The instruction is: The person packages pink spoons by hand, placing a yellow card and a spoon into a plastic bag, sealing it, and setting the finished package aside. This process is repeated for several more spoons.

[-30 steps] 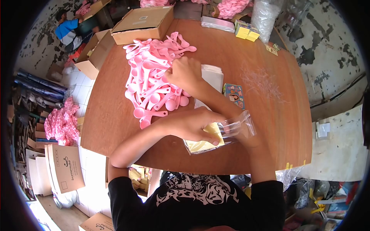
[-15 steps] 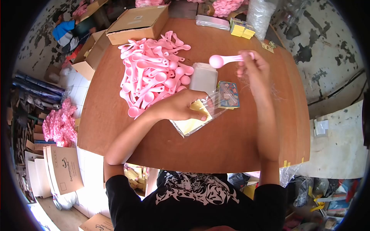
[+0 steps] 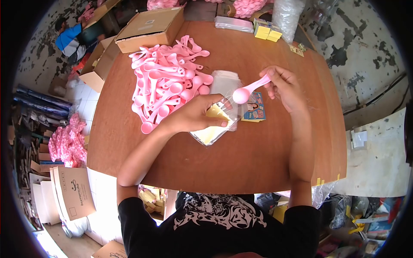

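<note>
My left hand (image 3: 195, 114) grips a clear plastic bag (image 3: 233, 112) with a yellow card (image 3: 211, 129) inside it. The bag's mouth faces right. In my right hand (image 3: 286, 88) is a pink measuring spoon (image 3: 242, 95), pinched by the end of its handle, its round bowl hanging right at the bag's mouth. Just behind the bag lies a stack of clear bags (image 3: 225, 80). Beneath the spoon, a stack of printed cards (image 3: 257, 112) rests on the table. A big heap of pink spoons (image 3: 165, 81) spreads out beyond my left forearm.
A closed cardboard box (image 3: 148, 28) stands at the table's far left. Along the back edge are a pack of plastic bags (image 3: 234, 24), yellow card stacks (image 3: 267, 31) and a plastic-wrapped roll (image 3: 289, 17). At far left, a person (image 3: 71, 38) is beside an open carton (image 3: 101, 66).
My right hand has brought the spoon down and closer, tilting its bowl toward the bag's mouth. The bag in my left hand has shifted slightly up.
</note>
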The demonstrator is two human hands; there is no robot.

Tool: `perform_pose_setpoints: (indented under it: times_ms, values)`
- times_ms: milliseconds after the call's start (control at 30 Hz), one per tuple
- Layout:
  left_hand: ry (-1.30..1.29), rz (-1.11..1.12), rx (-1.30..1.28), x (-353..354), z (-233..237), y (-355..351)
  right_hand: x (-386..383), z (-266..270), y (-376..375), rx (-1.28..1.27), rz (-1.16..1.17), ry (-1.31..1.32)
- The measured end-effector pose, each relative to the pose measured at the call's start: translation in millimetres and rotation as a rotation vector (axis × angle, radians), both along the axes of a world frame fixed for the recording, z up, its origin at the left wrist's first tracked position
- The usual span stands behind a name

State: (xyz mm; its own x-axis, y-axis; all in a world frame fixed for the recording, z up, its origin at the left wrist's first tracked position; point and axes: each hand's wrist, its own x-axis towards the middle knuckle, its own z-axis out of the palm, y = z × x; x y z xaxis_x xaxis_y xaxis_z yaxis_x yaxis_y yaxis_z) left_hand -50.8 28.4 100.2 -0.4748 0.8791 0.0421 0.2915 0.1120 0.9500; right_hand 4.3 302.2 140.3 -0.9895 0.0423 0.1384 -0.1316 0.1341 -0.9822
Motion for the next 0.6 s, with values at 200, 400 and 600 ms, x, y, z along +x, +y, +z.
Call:
perform_pose_setpoints:
  times_ms: [200,400,600]
  values:
    - [0.027,0.057,0.054,1,-6,4,2,-5,-23,0.081,0.081,-0.027]
    - [0.047,0.075,0.117,4,-11,7,-3,-29,-38,0.209,0.029,0.215]
    - [0.031,0.138,0.122,10,-8,7,16,-3,-48,0.188,0.074,-0.014]
